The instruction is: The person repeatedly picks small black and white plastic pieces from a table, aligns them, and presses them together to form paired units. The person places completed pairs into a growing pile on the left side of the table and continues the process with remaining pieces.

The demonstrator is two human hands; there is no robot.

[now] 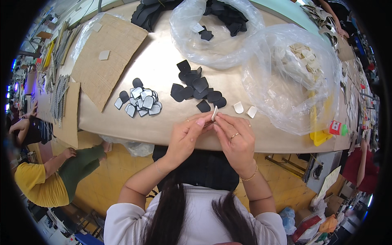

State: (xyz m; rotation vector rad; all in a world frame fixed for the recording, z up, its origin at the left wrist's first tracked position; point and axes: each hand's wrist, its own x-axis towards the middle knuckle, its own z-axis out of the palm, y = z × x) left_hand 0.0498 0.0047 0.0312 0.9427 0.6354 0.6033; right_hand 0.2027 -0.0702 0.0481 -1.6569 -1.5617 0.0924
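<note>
Near the table's front edge, my left hand (184,135) and my right hand (235,138) meet fingertip to fingertip. Pinched between them is a small cream rounded patch (214,113), stood on edge; whether a black patch lies against it I cannot tell. Just right of it, two loose cream patches (238,108) rest on the table. Beyond my fingers spreads a loose heap of black rounded patches (200,84). To the left sits a pile of black patches faced with white pieces (143,101).
Two clear plastic bags stand open at the back right, one with black pieces (234,28), the other with cream pieces (305,59). A cardboard sheet (110,61) lies at left. A yellow tray (320,137) and a green-capped bottle (337,128) are at right. A person in yellow (43,185) is at far left.
</note>
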